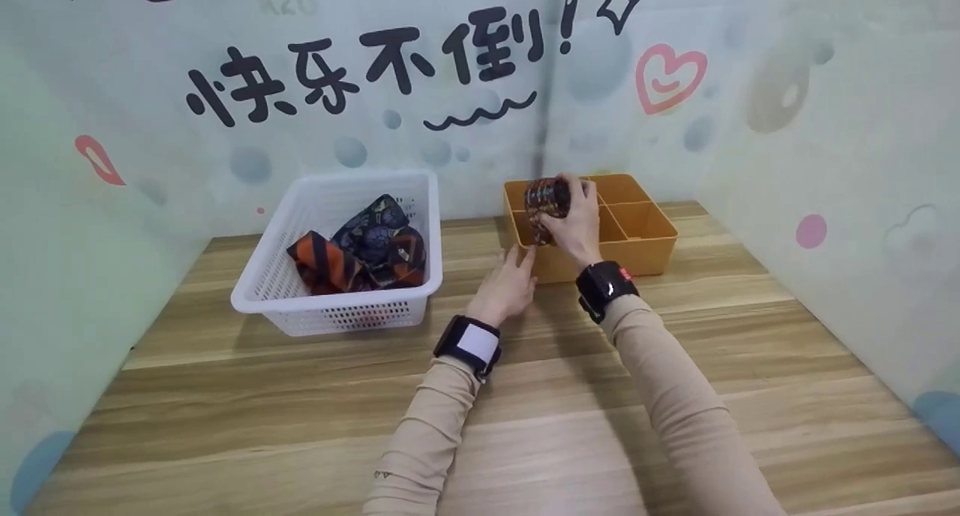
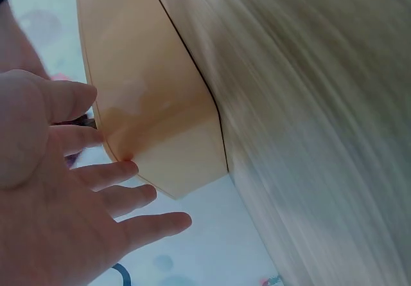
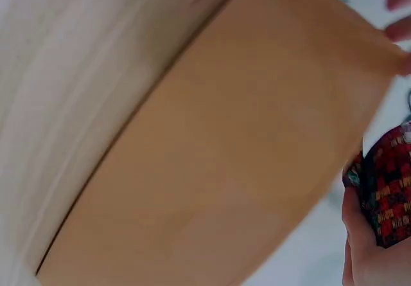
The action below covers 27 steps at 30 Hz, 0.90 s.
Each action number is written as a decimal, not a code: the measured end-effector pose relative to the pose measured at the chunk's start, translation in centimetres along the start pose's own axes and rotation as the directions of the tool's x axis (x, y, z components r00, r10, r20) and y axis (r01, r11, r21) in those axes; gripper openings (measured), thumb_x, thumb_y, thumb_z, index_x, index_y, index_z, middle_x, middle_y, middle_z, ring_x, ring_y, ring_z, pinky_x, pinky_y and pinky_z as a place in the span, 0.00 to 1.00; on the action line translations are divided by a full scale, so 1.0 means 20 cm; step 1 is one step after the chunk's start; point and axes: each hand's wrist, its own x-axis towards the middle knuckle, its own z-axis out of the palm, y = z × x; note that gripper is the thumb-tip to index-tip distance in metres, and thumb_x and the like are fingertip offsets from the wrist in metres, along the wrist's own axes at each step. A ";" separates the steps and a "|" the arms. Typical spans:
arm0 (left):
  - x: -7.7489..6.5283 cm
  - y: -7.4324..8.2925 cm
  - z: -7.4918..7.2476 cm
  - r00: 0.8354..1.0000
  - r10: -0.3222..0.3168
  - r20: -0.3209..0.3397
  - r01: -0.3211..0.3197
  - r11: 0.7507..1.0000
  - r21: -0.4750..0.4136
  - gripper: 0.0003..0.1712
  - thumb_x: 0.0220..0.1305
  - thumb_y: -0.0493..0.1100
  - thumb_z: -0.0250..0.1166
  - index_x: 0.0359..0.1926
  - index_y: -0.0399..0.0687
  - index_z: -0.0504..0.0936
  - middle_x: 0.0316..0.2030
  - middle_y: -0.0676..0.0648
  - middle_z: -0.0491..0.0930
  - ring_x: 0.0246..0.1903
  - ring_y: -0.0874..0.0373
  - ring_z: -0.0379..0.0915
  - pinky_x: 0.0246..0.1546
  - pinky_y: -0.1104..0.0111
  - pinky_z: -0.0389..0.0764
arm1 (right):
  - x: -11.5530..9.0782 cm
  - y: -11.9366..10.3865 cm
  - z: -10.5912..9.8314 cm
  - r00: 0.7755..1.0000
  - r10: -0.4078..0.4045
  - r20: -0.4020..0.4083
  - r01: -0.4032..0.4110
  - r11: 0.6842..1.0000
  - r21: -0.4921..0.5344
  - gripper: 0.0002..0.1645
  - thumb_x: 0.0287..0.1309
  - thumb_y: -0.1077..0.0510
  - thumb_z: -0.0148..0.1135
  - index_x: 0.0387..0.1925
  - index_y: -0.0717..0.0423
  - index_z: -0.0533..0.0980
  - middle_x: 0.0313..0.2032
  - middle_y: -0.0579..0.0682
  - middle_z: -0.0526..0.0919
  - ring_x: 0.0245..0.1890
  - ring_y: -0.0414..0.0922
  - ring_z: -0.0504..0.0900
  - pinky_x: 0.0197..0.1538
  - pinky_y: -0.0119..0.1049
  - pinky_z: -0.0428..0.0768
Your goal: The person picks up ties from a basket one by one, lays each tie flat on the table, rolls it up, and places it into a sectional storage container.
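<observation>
In the head view my right hand (image 1: 576,227) grips a rolled, dark multicoloured patterned necktie (image 1: 546,197) over the front left compartment of an orange divided box (image 1: 634,257). The necktie (image 3: 390,193) shows red, black and green checks in the right wrist view, held between thumb and fingers. My left hand (image 1: 506,287) is at the box's front left corner, its fingers fairly straight and spread. In the left wrist view the fingertips of this hand (image 2: 58,183) touch the rim of the box (image 2: 144,74). My right hand hides part of the compartments.
A white perforated basket (image 1: 334,304) stands left of the box. In it lie several neckties, among them an orange and dark striped one (image 1: 324,265) and a blue patterned one (image 1: 375,223). Printed wall sheets enclose the wooden table (image 1: 300,426) at the back and sides.
</observation>
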 end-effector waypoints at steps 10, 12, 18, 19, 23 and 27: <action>0.01 0.03 0.00 1.000 -0.005 0.019 0.005 1.000 0.011 0.32 0.72 0.45 0.47 0.73 0.46 0.51 0.72 0.35 0.51 0.71 0.36 0.48 0.61 0.44 0.69 | 0.04 -0.04 0.01 0.910 0.006 0.415 0.186 0.887 -0.422 0.32 0.47 0.57 0.72 0.56 0.50 0.74 0.56 0.64 0.69 0.53 0.65 0.76 0.52 0.62 0.76; 0.01 0.03 0.01 1.000 -0.004 0.017 0.004 1.000 -0.001 0.32 0.72 0.45 0.47 0.73 0.45 0.51 0.72 0.35 0.51 0.71 0.36 0.48 0.61 0.44 0.69 | 0.06 -0.04 0.01 0.878 0.041 0.478 0.204 0.870 -0.449 0.32 0.50 0.58 0.70 0.58 0.52 0.73 0.58 0.65 0.69 0.54 0.65 0.75 0.55 0.61 0.75; 0.01 0.03 0.00 1.000 -0.010 0.022 0.010 1.000 -0.029 0.32 0.73 0.45 0.46 0.73 0.45 0.51 0.72 0.34 0.51 0.71 0.36 0.48 0.62 0.44 0.67 | 0.11 -0.04 0.00 0.744 0.108 0.659 0.225 0.888 -0.400 0.33 0.58 0.58 0.62 0.65 0.59 0.66 0.62 0.65 0.71 0.64 0.62 0.67 0.67 0.54 0.66; 0.01 0.03 0.00 1.000 -0.010 0.024 0.011 1.000 -0.029 0.32 0.73 0.45 0.46 0.73 0.45 0.51 0.72 0.34 0.50 0.71 0.36 0.48 0.63 0.45 0.67 | 0.12 -0.04 0.00 0.725 0.112 0.679 0.233 0.889 -0.395 0.33 0.60 0.57 0.60 0.66 0.59 0.65 0.63 0.65 0.70 0.65 0.62 0.66 0.68 0.53 0.65; 0.02 0.02 -0.01 0.999 -0.014 0.040 0.016 0.999 -0.038 0.32 0.72 0.46 0.46 0.73 0.44 0.50 0.72 0.34 0.49 0.71 0.35 0.47 0.65 0.47 0.64 | 0.13 -0.03 -0.02 0.698 0.101 0.709 0.243 0.897 -0.368 0.33 0.62 0.55 0.57 0.67 0.59 0.63 0.63 0.65 0.69 0.65 0.62 0.66 0.68 0.53 0.64; 0.01 0.02 -0.05 0.999 -0.006 0.039 0.008 0.999 -0.054 0.33 0.72 0.46 0.49 0.73 0.42 0.52 0.72 0.35 0.51 0.71 0.37 0.49 0.67 0.51 0.63 | 0.11 -0.02 -0.01 0.749 0.022 0.663 0.234 0.926 -0.295 0.33 0.61 0.59 0.58 0.66 0.61 0.63 0.64 0.67 0.67 0.66 0.62 0.64 0.69 0.53 0.63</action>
